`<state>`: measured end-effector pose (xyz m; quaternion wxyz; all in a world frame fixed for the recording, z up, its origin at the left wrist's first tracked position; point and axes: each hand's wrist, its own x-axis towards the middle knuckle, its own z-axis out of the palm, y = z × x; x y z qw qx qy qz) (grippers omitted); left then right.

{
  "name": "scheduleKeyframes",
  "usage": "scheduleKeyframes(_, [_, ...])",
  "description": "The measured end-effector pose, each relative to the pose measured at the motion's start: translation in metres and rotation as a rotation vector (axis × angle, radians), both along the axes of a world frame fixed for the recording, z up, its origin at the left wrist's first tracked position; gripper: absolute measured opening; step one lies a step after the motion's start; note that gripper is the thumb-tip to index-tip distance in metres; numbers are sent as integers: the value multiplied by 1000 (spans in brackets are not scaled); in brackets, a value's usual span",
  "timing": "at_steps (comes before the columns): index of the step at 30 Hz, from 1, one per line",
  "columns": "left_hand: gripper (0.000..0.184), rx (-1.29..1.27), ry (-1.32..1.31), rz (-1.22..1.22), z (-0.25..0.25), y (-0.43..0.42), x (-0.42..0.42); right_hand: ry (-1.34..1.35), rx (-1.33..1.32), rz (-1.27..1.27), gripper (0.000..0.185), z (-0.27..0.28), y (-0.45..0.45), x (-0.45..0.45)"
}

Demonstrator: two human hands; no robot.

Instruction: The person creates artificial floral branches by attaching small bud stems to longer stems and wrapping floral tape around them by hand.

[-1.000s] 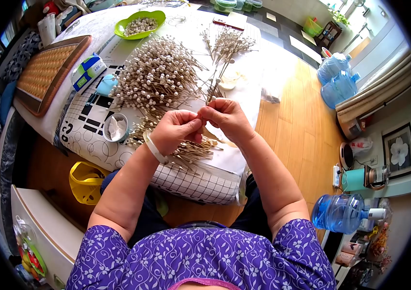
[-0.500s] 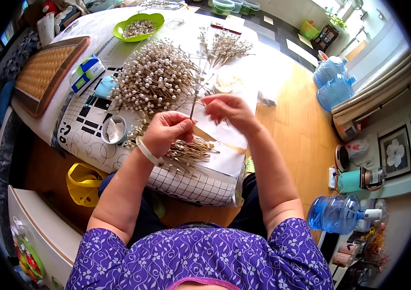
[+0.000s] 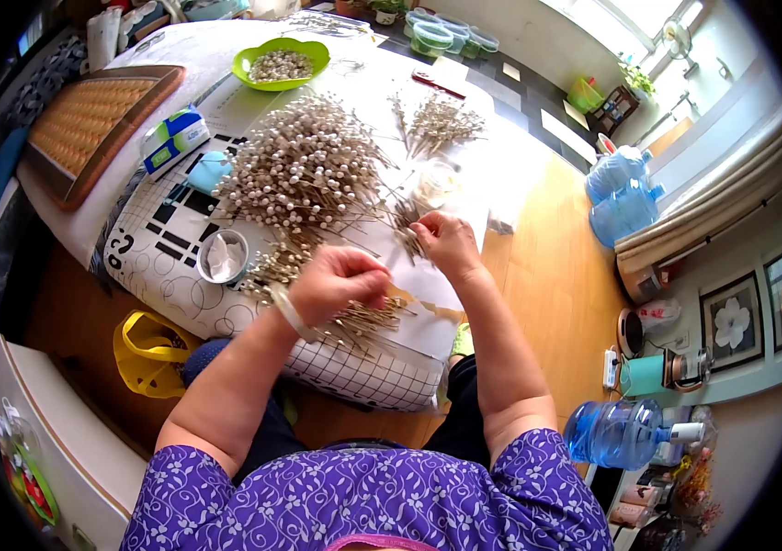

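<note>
My left hand (image 3: 347, 280) has curled fingers, thumb against them, above a small bundle of beaded stems (image 3: 363, 321). Whatever those fingers may hold is hidden. My right hand (image 3: 449, 243) pinches at the near end of a small cluster of thin brown stems (image 3: 407, 223); exactly how many it grips is too small to tell. Just beyond that hand lies a pale roll, possibly tape (image 3: 437, 186). A large heap of pearl-tipped stems (image 3: 304, 170) spreads to the left of it, and a looser bunch (image 3: 442, 121) lies farther back.
A green bowl of pearl beads (image 3: 282, 44) stands at the back. Near the left hand are a cup with white tissue (image 3: 223, 257), a light-blue item (image 3: 208, 172) and a tissue pack (image 3: 175, 140). A yellow bag (image 3: 145, 367) sits below the table edge. Water bottles (image 3: 625, 211) stand right.
The upright stem that my left hand held is no longer visible there. My left hand has moved lower and to the right; my right hand has moved down and its fingers have closed at the stem cluster.
</note>
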<state>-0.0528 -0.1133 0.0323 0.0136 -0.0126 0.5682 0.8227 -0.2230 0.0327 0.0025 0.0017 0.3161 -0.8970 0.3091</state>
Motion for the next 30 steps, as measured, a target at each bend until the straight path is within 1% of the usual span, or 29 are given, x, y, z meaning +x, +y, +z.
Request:
scheduleKeyframes(2, [15,67,-32,-107,-6,19,4,-116,-212,53,14,-8,-5,-3])
scheduleKeyframes(3, [16,77,-36,-139,-6,26,5,-256,-311,86,11,-11,-11,-4])
scheduleKeyframes(4, [16,87,-40,-173,-5,31,7,-254,-382,126,12,-11,-17,-3])
scheduleKeyframes(5, [9,126,-41,-193,-5,33,7,-292,-400,123,12,-11,-24,-3])
scheduleKeyframes(6, [9,134,-41,-185,-7,34,7,-329,-418,116,12,-10,-31,-4])
scheduleKeyframes(8, [8,171,-38,-205,-9,34,6,-300,-382,138,14,2,-47,-3])
scheduleKeyframes(10, [8,170,-19,-199,-9,32,6,-196,-322,172,14,10,-65,-6])
scheduleKeyframes(12, [8,201,-16,-212,-6,32,8,-220,-287,171,14,9,-80,-9])
scheduleKeyframes(14, [8,191,-9,-212,-3,30,9,-153,-227,266,13,10,-97,-6])
scheduleKeyframes(16, [8,253,21,-214,-3,29,9,-181,-176,262,14,12,-111,-1])
scheduleKeyframes(19, [7,241,37,-190,-2,26,9,42,60,260,19,23,-122,8])
scheduleKeyframes(20, [7,250,39,-181,-1,25,9,41,62,265,19,22,-124,8])
scheduleKeyframes(22, [7,259,47,-190,-2,25,9,143,137,258,17,21,-128,7])
scheduleKeyframes(24, [7,282,68,-203,-2,25,9,129,86,258,16,19,-130,4])
scheduleKeyframes(26, [7,265,60,-197,-2,25,9,58,3,175,18,23,-129,2])
scheduleKeyframes(27, [8,251,46,-196,-2,26,9,-23,-7,200,16,26,-128,-1])
scheduleKeyframes(28, [8,251,46,-198,-2,26,8,-24,-7,198,16,27,-126,-3])
scheduleKeyframes(30, [8,253,60,-185,-4,26,8,-131,-330,259,9,28,-122,-8])
